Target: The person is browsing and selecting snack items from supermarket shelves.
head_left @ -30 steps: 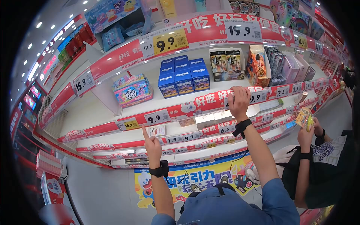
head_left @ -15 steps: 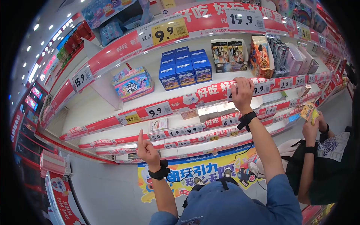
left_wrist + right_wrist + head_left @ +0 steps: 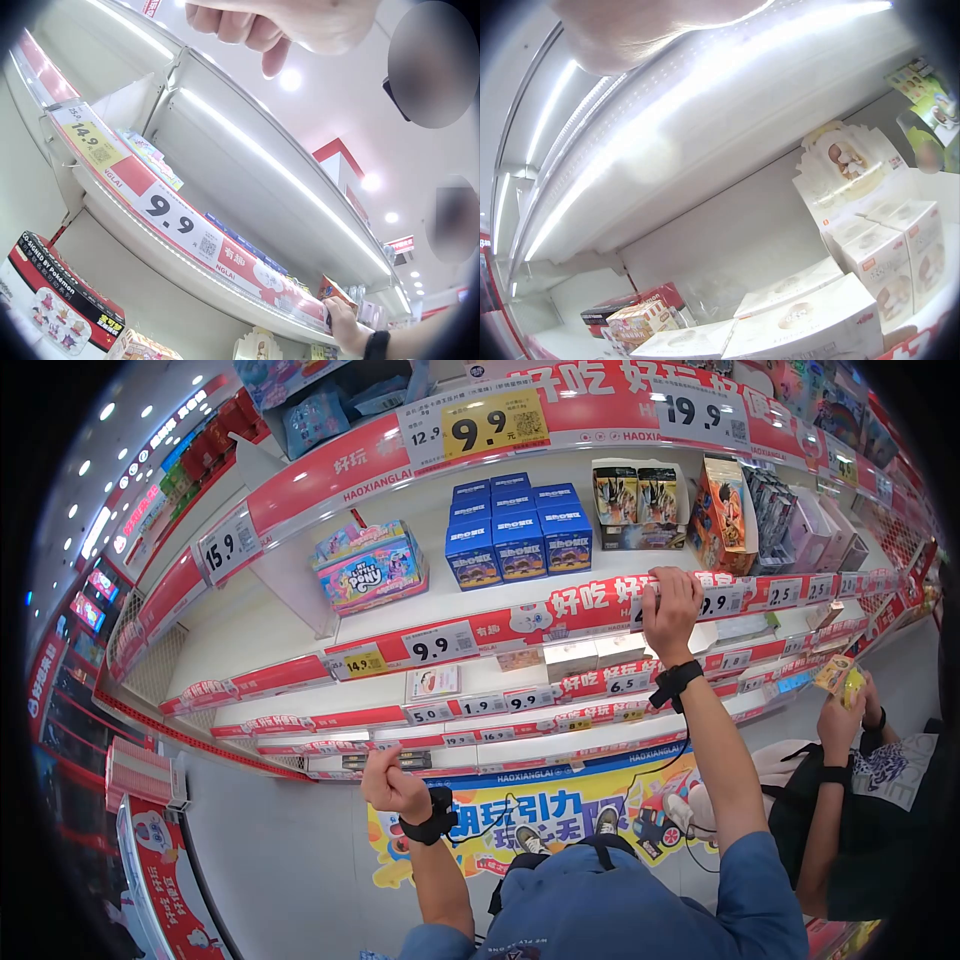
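In the head view, my left hand [image 3: 396, 786] is raised in front of the lower shelves, its fingers curled and holding nothing. The left wrist view shows the bent fingers of that hand [image 3: 281, 26] along the top. My right hand [image 3: 672, 612] grips the front edge of the middle shelf, fingers bent over its red price strip [image 3: 520, 618]. On that shelf stand a stack of blue boxes [image 3: 518, 545], a My Little Pony box [image 3: 370, 575], card packs in an open display box [image 3: 640, 505] and an orange box [image 3: 722, 515].
Another person's hands [image 3: 842, 710] hold a small yellow pack at the right. White boxes [image 3: 802, 322] and a Pokemon box [image 3: 64, 300] stand on the shelf below. A yellow and blue mat [image 3: 530, 815] lies on the floor, and a cable trails near my feet.
My left hand has dropped lower from the shelf edge, and its pointing index finger has curled in. The right hand stays on the shelf edge. The head view has shifted slightly.
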`<move>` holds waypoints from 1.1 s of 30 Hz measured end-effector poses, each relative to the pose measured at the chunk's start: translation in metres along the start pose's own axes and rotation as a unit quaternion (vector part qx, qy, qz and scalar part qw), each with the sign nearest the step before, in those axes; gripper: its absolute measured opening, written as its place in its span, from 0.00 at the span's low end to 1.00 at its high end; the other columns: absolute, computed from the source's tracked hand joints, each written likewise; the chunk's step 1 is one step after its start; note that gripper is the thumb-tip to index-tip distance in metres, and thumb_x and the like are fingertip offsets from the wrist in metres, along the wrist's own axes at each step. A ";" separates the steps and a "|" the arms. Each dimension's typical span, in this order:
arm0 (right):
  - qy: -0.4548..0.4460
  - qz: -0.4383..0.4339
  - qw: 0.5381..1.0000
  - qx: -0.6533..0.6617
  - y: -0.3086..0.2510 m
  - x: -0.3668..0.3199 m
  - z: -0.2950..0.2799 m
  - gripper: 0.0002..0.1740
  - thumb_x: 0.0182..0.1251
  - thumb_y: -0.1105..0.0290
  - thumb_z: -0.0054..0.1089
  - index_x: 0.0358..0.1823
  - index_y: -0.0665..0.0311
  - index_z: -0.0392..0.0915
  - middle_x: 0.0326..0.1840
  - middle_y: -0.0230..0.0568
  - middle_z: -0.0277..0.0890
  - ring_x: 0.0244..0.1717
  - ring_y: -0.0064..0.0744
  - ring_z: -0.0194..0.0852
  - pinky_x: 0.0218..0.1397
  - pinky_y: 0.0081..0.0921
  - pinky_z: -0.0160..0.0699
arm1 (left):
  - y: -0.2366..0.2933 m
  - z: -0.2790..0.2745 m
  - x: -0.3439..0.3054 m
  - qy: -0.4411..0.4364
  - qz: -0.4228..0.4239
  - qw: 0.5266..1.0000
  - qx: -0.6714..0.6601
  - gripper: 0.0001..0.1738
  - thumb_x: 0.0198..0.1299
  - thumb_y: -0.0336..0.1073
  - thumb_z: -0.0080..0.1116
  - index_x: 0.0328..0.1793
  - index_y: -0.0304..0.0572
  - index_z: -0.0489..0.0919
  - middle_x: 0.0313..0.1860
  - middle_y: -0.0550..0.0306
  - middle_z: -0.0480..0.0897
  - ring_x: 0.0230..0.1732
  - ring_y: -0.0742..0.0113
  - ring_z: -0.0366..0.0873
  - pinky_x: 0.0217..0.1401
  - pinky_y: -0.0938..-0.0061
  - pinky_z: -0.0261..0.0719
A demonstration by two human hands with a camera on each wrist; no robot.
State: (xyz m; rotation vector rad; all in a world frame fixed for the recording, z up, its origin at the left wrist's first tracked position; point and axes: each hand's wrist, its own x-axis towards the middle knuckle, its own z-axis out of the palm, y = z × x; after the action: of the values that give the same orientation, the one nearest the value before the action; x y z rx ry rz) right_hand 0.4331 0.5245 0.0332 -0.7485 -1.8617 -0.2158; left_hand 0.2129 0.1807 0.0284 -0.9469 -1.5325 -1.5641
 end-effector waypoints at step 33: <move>-0.011 0.008 0.999 0.032 0.001 0.002 -0.005 0.14 0.61 0.66 0.53 0.46 0.66 0.73 0.47 0.47 0.74 0.56 0.44 0.69 0.69 0.43 0.52 | 0.030 0.048 -0.061 -0.405 -0.081 0.911 0.008 0.06 0.48 0.24 0.51 0.21 0.38 0.74 0.18 0.47 0.75 0.22 0.49 0.76 0.24 0.62 0.72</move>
State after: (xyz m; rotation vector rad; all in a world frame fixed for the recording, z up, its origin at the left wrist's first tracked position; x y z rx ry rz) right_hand 0.4372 0.5238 0.0367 -0.7251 -1.8735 -0.1373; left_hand 0.2682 0.2285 -0.0118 -1.6199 -2.2186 -1.3143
